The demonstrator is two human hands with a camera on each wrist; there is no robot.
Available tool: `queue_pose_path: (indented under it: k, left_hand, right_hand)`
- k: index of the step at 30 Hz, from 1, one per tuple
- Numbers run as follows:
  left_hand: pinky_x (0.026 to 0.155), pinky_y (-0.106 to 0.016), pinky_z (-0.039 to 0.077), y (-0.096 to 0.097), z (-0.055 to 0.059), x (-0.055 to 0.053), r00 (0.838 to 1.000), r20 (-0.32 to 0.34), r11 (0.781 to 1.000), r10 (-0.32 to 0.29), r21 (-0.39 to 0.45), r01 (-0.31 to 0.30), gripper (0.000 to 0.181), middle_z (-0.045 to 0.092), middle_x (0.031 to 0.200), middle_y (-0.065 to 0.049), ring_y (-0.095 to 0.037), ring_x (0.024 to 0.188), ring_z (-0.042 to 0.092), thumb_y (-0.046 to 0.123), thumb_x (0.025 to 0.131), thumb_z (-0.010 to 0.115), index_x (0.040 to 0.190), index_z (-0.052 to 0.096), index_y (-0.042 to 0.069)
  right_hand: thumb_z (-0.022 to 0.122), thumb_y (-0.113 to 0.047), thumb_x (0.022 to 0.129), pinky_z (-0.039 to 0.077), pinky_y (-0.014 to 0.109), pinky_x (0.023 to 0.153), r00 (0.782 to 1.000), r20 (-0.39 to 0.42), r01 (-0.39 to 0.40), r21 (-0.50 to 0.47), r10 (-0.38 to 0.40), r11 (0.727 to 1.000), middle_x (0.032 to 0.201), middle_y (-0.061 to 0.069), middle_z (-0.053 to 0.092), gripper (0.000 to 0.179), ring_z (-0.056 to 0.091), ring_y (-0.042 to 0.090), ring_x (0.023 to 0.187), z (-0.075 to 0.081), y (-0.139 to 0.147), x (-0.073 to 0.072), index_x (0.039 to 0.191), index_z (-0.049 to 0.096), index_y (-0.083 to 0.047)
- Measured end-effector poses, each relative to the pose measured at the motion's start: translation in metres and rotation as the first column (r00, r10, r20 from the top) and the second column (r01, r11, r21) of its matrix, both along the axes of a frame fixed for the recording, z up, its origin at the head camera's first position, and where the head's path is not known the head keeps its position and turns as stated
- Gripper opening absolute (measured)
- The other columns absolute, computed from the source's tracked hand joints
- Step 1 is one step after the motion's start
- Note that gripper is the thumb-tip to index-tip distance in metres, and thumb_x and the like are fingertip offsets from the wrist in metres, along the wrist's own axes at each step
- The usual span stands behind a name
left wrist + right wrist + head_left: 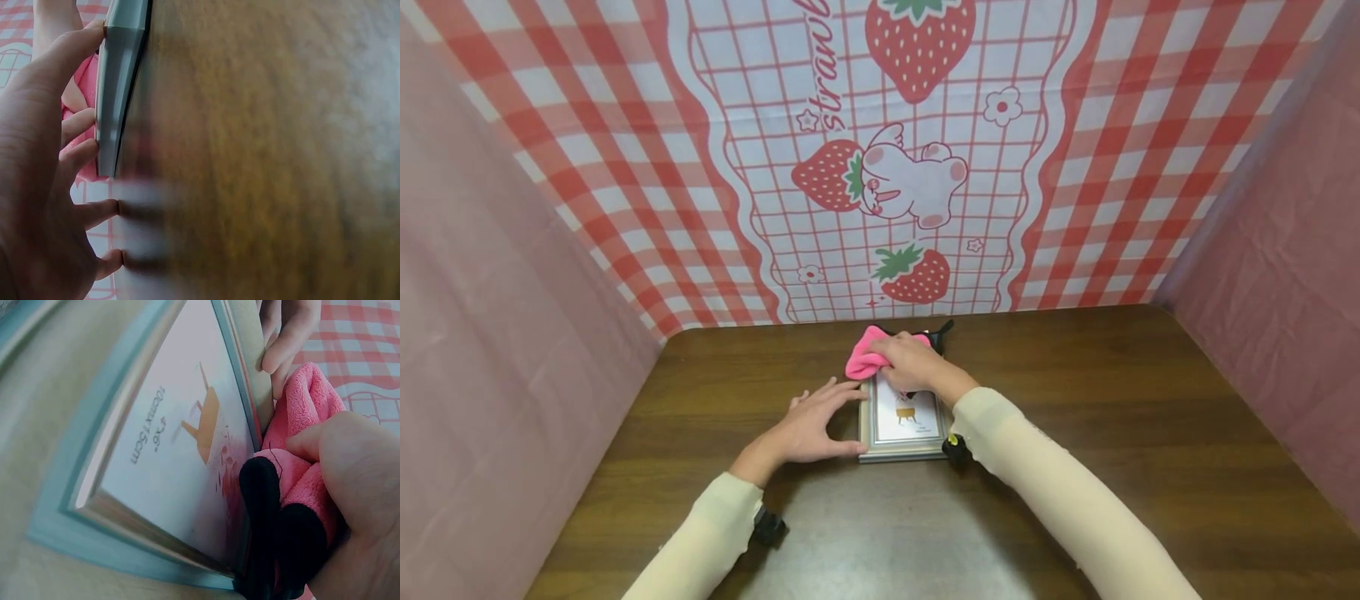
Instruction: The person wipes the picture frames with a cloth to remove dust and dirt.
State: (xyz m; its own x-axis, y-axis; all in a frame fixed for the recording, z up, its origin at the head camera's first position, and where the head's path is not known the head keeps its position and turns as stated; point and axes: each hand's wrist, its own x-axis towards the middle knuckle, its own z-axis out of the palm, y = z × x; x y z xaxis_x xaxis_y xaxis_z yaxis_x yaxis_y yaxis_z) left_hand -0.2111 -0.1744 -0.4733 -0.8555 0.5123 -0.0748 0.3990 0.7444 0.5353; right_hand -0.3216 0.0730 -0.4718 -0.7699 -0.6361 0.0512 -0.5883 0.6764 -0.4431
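Note:
A picture frame lies flat on the wooden table, its silvery-green border around a white print with a small orange stool. In the right wrist view the print reads 4"x6" and 10cmx15cm. My left hand is spread along the frame's left side, thumb and forefinger at its edge. Two more fingers rest on the table beyond the frame's far end. With my right hand I grip a pink fluffy cloth over the far part of the frame. Some of the print is hidden beneath that hand.
A black item with a short strap sits at the frame's far right corner. Behind the brown table hangs a red-and-white checked strawberry cloth. Pink fabric walls stand at both sides.

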Motion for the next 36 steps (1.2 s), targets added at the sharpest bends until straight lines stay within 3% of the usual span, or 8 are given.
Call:
queue_pose_path:
  k: [5, 11, 15, 23, 29, 34, 36]
  left_hand:
    - [0.126, -0.092, 0.020, -0.001, -0.001, 0.000, 1.000, -0.005, 1.000, 0.000, 0.000, 0.000, 0.085, 0.044, 0.182, -0.005, -0.048, 0.175, 0.026, 0.062, 0.093, 0.085, 0.165, 0.056, 0.029]
    - [0.126, -0.091, 0.021, 0.000, -0.001, -0.001, 1.000, -0.013, 1.000, -0.007, -0.008, 0.007, 0.085, 0.044, 0.182, -0.005, -0.048, 0.175, 0.026, 0.063, 0.093, 0.084, 0.165, 0.056, 0.028]
    - [0.126, -0.092, 0.021, 0.000, -0.002, -0.001, 1.000, -0.017, 1.000, 0.000, -0.012, 0.000, 0.085, 0.043, 0.182, -0.005, -0.048, 0.175, 0.027, 0.064, 0.093, 0.084, 0.165, 0.056, 0.029]
    - [0.127, -0.091, 0.021, -0.001, -0.002, 0.000, 1.000, -0.024, 1.000, -0.005, -0.011, 0.004, 0.084, 0.038, 0.186, -0.001, -0.048, 0.175, 0.026, 0.063, 0.093, 0.084, 0.164, 0.056, 0.028]
    - [0.127, -0.091, 0.018, -0.001, -0.001, 0.001, 1.000, -0.018, 1.000, -0.009, 0.007, 0.009, 0.083, 0.035, 0.187, 0.003, -0.049, 0.175, 0.025, 0.062, 0.094, 0.084, 0.164, 0.057, 0.028]
    - [0.128, -0.091, 0.018, -0.001, -0.001, 0.001, 1.000, -0.017, 1.000, -0.012, 0.008, 0.012, 0.083, 0.035, 0.187, 0.003, -0.049, 0.175, 0.025, 0.062, 0.094, 0.084, 0.164, 0.057, 0.028]
    - [0.128, -0.091, 0.018, -0.001, -0.001, 0.001, 1.000, -0.015, 1.000, -0.010, 0.006, 0.010, 0.083, 0.035, 0.187, 0.003, -0.049, 0.175, 0.025, 0.063, 0.094, 0.084, 0.164, 0.057, 0.028]
  right_hand:
    - [0.063, -0.017, 0.107, 0.040, 0.064, 0.133, 1.000, -0.017, 0.010, 0.011, -0.010, 1.000, 0.168, 0.010, 0.063, 0.050, 0.055, 0.047, 0.157, -0.020, 0.002, -0.016, 0.157, 0.067, -0.017]
    - [0.059, -0.015, 0.109, 0.041, 0.062, 0.134, 1.000, -0.024, 0.017, 0.029, -0.017, 0.999, 0.169, 0.010, 0.062, 0.051, 0.054, 0.045, 0.158, -0.014, 0.005, -0.010, 0.161, 0.063, -0.014]
    - [0.061, -0.014, 0.107, 0.041, 0.065, 0.133, 1.000, -0.007, 0.022, 0.007, -0.022, 1.000, 0.170, 0.009, 0.061, 0.054, 0.054, 0.047, 0.157, -0.022, 0.009, -0.017, 0.161, 0.063, -0.016]
    - [0.065, -0.016, 0.108, 0.043, 0.065, 0.131, 0.999, -0.001, 0.037, 0.017, -0.037, 0.999, 0.171, 0.010, 0.059, 0.052, 0.054, 0.044, 0.158, -0.021, 0.024, -0.017, 0.160, 0.065, -0.016]
    - [0.069, -0.023, 0.109, 0.052, 0.066, 0.119, 0.999, -0.030, 0.035, 0.064, -0.033, 0.997, 0.168, 0.013, 0.062, 0.044, 0.062, 0.046, 0.146, -0.007, 0.037, -0.010, 0.153, 0.069, -0.018]
    - [0.066, -0.022, 0.109, 0.049, 0.066, 0.124, 0.999, -0.043, 0.020, 0.059, -0.017, 0.998, 0.169, 0.013, 0.061, 0.045, 0.060, 0.047, 0.149, -0.009, 0.054, -0.013, 0.154, 0.069, -0.019]
    - [0.066, -0.023, 0.108, 0.048, 0.066, 0.124, 0.999, -0.046, 0.020, 0.032, -0.019, 0.999, 0.168, 0.012, 0.061, 0.045, 0.059, 0.047, 0.150, -0.020, 0.064, -0.021, 0.153, 0.070, -0.020]
